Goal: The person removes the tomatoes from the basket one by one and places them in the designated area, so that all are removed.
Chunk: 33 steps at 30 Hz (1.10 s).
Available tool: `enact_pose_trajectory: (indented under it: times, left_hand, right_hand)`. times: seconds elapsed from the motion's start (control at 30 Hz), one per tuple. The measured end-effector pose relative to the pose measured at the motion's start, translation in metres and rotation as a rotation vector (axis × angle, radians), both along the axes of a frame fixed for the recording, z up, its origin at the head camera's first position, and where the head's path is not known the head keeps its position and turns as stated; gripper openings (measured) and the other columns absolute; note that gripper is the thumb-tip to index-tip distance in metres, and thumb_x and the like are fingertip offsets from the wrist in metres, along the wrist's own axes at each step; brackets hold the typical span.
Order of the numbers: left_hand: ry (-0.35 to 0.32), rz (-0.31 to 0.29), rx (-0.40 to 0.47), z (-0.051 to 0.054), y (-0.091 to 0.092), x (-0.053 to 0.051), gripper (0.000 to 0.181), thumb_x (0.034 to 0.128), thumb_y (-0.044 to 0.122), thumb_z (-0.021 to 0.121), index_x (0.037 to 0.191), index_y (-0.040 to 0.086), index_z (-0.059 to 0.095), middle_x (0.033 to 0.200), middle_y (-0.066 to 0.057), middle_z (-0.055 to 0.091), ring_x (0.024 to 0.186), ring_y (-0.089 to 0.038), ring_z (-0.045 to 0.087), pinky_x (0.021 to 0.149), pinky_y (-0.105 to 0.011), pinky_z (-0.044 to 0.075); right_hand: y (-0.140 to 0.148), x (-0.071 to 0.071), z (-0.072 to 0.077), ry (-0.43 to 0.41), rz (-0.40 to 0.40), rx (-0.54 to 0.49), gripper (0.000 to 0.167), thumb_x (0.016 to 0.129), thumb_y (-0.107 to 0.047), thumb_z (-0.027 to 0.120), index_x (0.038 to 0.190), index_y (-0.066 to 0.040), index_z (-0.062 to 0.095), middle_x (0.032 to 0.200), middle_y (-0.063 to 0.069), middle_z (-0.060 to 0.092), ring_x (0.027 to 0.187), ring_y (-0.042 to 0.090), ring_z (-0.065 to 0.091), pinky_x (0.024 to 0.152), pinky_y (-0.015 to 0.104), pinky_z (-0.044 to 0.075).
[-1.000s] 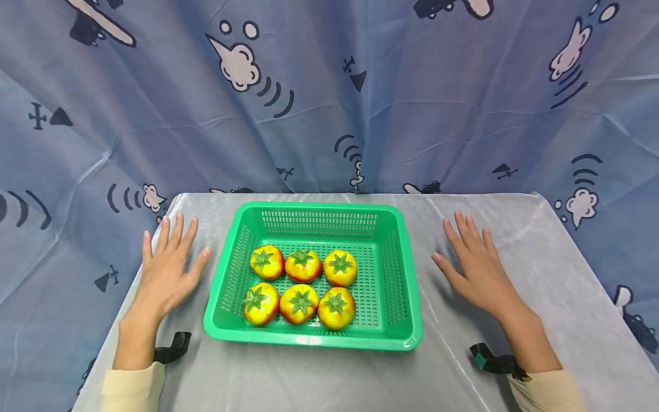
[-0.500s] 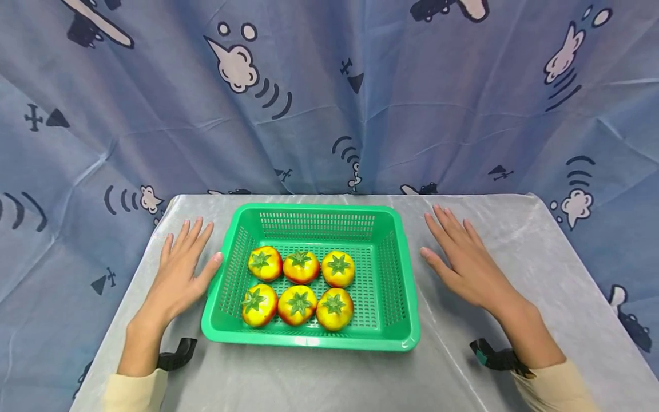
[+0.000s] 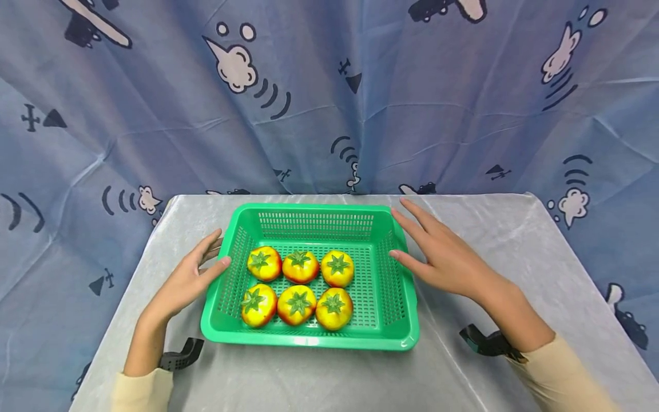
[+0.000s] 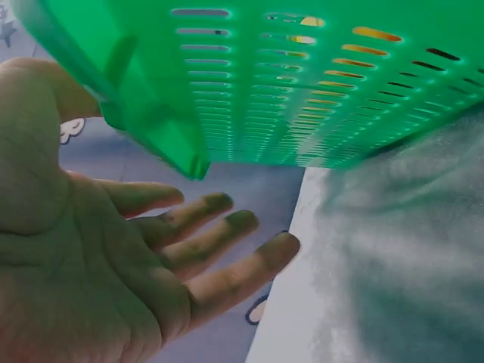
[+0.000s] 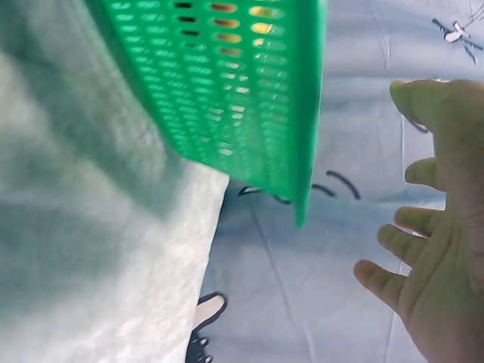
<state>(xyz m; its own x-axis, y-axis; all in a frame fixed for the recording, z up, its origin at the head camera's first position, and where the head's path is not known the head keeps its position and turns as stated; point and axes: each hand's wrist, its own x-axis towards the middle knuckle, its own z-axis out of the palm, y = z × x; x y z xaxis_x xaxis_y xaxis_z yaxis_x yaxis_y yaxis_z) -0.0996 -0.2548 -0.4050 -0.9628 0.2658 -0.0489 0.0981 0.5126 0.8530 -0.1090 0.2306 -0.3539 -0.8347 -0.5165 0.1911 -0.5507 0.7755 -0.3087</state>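
A green slotted basket (image 3: 309,341) holds several yellow-red fruits with green leaf tops, such as one (image 3: 334,309) at the front, in two rows. At the basket's left rim is the left hand (image 3: 186,284), thumb at the rim and fingers outside the wall; in the left wrist view that hand (image 4: 113,257) has slightly bent fingers below the rim. The right hand (image 3: 445,257) is over the right rim in the head view. In the right wrist view the right hand (image 5: 446,227) has a gap to the basket wall (image 5: 265,136), fingers extended.
A grey-white cloth (image 3: 309,383) covers the table, which shows in front of the basket and on both sides. A blue patterned curtain (image 3: 309,114) hangs behind the table's back edge. Black straps with mounts are on both wrists.
Both hands have moved inward to the basket's sides, the right one from farther away. The left fingers have bent from their spread pose. The fruits keep their places in the basket.
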Motion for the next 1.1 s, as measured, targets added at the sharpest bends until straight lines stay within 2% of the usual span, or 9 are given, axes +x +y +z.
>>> enact_pose_trajectory:
  times: [0.1,0.2,0.27,0.33,0.43,0.5,0.57,0.83,1.1]
  left_hand:
    - [-0.047,-0.005,0.028,-0.007,0.001,-0.002,0.074,0.1099,0.027,0.056,0.169,0.004,0.019,0.168,-0.029,0.033,0.152,-0.053,0.037,0.114,-0.066,0.048]
    - [-0.099,-0.011,0.08,-0.017,0.002,-0.002,0.069,0.1103,0.027,0.056,0.168,0.005,0.024,0.167,-0.028,0.036,0.15,-0.053,0.041,0.103,-0.044,0.061]
    - [-0.127,-0.01,0.115,-0.021,0.002,-0.001,0.066,0.1104,0.026,0.055,0.167,0.005,0.027,0.164,-0.029,0.039,0.146,-0.052,0.047,0.093,-0.031,0.063]
    - [-0.148,-0.009,0.15,-0.023,0.002,-0.002,0.064,0.1104,0.025,0.055,0.165,0.005,0.029,0.16,-0.032,0.044,0.137,-0.047,0.058,0.087,-0.027,0.064]
    - [-0.183,-0.013,0.202,-0.022,0.0,-0.003,0.063,0.1108,0.025,0.054,0.164,0.003,0.029,0.153,-0.035,0.048,0.116,-0.029,0.073,0.083,-0.03,0.066]
    - [-0.211,-0.021,0.236,-0.021,-0.002,-0.005,0.063,0.1112,0.025,0.053,0.164,0.002,0.028,0.151,-0.037,0.049,0.104,-0.017,0.076,0.083,-0.032,0.067]
    - [-0.229,-0.027,0.258,-0.02,-0.003,-0.006,0.063,0.1114,0.024,0.052,0.164,0.0,0.027,0.151,-0.038,0.047,0.099,-0.01,0.075,0.084,-0.032,0.067]
    - [-0.231,-0.028,0.292,-0.024,-0.003,-0.009,0.064,0.1105,0.021,0.054,0.164,-0.001,0.027,0.159,-0.034,0.041,0.105,-0.006,0.072,0.087,-0.029,0.066]
    - [-0.243,-0.049,0.325,-0.025,-0.005,-0.011,0.064,0.11,0.019,0.054,0.163,-0.003,0.027,0.154,-0.037,0.043,0.103,-0.01,0.075,0.086,-0.031,0.067]
  right_hand:
    - [-0.007,-0.002,0.006,-0.017,0.027,0.015,0.079,0.102,-0.033,0.07,0.168,-0.014,0.031,0.175,0.016,0.026,0.153,0.045,0.041,0.117,0.068,0.045]
    - [-0.014,-0.003,0.013,-0.058,0.045,0.043,0.077,0.103,-0.036,0.069,0.168,-0.016,0.032,0.173,0.017,0.031,0.151,0.043,0.045,0.116,0.066,0.047]
    - [-0.02,-0.004,0.018,-0.085,0.061,0.061,0.075,0.103,-0.038,0.068,0.167,-0.016,0.034,0.172,0.017,0.034,0.151,0.043,0.046,0.117,0.065,0.047]
    - [-0.027,-0.006,0.021,-0.107,0.078,0.08,0.074,0.103,-0.039,0.068,0.166,-0.015,0.037,0.171,0.016,0.035,0.15,0.042,0.047,0.117,0.064,0.047]
    - [-0.038,-0.009,0.024,-0.131,0.108,0.099,0.073,0.103,-0.04,0.069,0.164,-0.014,0.041,0.169,0.015,0.038,0.148,0.04,0.051,0.116,0.061,0.049]
    - [-0.045,-0.012,0.025,-0.146,0.13,0.11,0.071,0.102,-0.04,0.069,0.163,-0.014,0.043,0.169,0.015,0.039,0.147,0.04,0.052,0.115,0.061,0.051]
    - [-0.052,-0.014,0.026,-0.165,0.15,0.118,0.069,0.102,-0.039,0.069,0.162,-0.014,0.044,0.168,0.016,0.04,0.146,0.04,0.053,0.114,0.06,0.052]
    - [-0.072,-0.027,0.028,-0.243,0.214,0.15,0.065,0.1,-0.034,0.074,0.157,-0.014,0.052,0.165,0.017,0.046,0.151,0.039,0.048,0.118,0.059,0.049]
    - [-0.094,-0.034,0.024,-0.31,0.256,0.227,0.062,0.1,-0.032,0.074,0.156,-0.015,0.053,0.164,0.017,0.046,0.148,0.037,0.051,0.118,0.056,0.05]
